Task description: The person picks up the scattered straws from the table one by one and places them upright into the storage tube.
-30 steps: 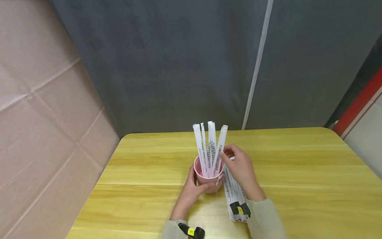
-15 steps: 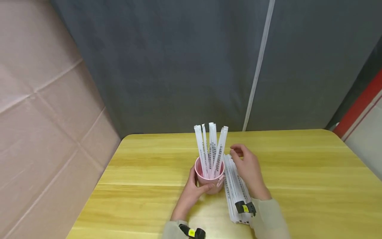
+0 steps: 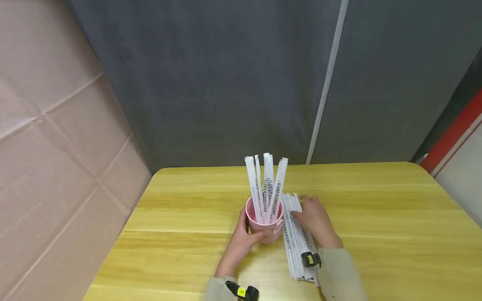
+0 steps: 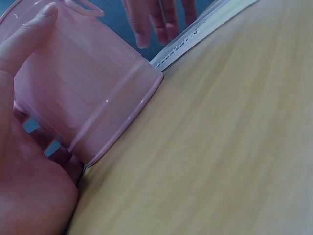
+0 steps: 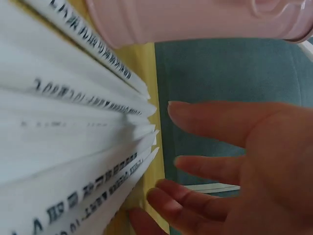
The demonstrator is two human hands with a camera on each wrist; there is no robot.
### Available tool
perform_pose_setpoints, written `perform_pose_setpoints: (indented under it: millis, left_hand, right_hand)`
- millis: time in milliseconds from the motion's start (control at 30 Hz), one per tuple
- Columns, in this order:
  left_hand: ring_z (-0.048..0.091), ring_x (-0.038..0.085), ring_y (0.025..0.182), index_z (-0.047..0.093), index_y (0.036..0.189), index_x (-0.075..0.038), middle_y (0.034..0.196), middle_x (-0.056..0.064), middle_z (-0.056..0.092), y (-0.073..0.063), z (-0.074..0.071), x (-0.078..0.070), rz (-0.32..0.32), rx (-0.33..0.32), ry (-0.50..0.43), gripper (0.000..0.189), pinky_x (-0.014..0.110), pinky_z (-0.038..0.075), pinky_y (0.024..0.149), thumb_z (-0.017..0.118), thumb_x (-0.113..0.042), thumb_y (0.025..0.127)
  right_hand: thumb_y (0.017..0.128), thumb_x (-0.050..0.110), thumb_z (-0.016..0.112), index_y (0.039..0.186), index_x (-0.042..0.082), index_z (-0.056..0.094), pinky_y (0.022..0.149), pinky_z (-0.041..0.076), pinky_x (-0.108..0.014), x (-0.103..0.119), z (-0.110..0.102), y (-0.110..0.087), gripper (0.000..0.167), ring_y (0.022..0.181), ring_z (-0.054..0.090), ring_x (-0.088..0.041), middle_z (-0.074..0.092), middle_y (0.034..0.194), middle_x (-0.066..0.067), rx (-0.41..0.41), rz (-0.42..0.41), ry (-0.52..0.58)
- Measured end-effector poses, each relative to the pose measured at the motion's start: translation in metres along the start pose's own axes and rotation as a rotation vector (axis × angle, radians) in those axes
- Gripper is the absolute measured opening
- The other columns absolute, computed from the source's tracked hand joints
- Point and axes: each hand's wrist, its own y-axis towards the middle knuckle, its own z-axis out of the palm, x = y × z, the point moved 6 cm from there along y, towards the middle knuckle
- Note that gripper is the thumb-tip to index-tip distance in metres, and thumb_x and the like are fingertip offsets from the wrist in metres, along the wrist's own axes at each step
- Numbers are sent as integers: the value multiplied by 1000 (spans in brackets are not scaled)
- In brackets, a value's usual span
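Note:
My left hand (image 3: 241,244) grips the side of a pink cup (image 4: 93,68), thumb across its front, the cup standing upright on the table. Several paper-wrapped straws (image 3: 268,188) with dark print stand in the cup, fanned out above its rim. To the right of the cup lies a pile of wrapped straws (image 3: 295,240), lengthwise toward me. Over the far end of this pile is my right hand (image 3: 316,219), holding nothing. In the right wrist view its fingers (image 5: 210,169) are spread and relaxed, close to the tips of the piled straws.
The wooden table (image 3: 180,209) has its far edge against a dark grey curtain (image 3: 226,83). A pinkish covered wall (image 3: 56,167) stands on the left, and a red strip (image 3: 452,133) at the right. Wrist cameras (image 3: 251,293) sit at both cuffs.
My right hand has drawn away from the straws in the cup, to the right, then lowered over the pile's far end. The left hand and cup have stayed in place.

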Motion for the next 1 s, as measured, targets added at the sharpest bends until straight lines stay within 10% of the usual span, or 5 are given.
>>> perform_pose_setpoints:
  millis: [733, 1000]
  left_hand:
    - [15, 16, 133, 19, 137, -42, 143, -13, 23, 1, -1, -2, -5, -3, 7, 92, 46, 13, 107, 77, -36, 65]
    - [14, 20, 133, 17, 141, -29, 145, -5, 21, -9, 0, -25, -11, 19, -20, 95, 47, 12, 107, 76, -29, 68]
  right_hand:
    - [83, 16, 59, 111, 1, 57, 63, 45, -33, -15, 4, -4, 32, 74, 53, -21, 61, 94, -9, 114, 162, 28]
    - [84, 19, 59, 96, 1, 60, 54, 42, -27, -13, -11, -6, 22, 65, 51, -19, 58, 76, -5, 61, 130, 66]
